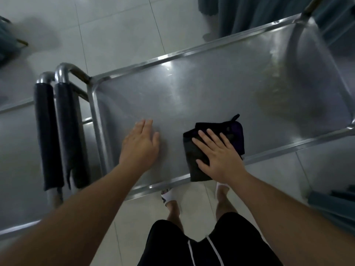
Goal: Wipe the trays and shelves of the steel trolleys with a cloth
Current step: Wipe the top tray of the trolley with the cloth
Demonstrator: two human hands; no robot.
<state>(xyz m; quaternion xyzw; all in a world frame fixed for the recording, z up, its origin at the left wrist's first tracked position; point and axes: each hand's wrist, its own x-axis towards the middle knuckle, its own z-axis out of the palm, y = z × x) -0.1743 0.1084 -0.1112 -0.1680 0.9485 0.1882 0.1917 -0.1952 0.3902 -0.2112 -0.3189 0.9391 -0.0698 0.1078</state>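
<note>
A steel trolley's top tray (201,93) stretches from lower left to upper right in front of me. A folded dark cloth (196,158) with a purple part and a small loop lies on the tray near its front rim. My right hand (217,152) presses flat on the cloth with straight, spread fingers. My left hand (140,143) rests flat on the bare steel to the left of the cloth, fingers straight and together. A dull smeared patch (276,89) shows on the right half of the tray.
Two steel handles with black foam grips (57,135) stand at the tray's left end. A second trolley's tray (15,154) adjoins on the left. Teal curtains (249,14) hang beyond the far rim. White floor tiles (115,31) surround everything, and my sandalled feet (171,196) stand under the front rim.
</note>
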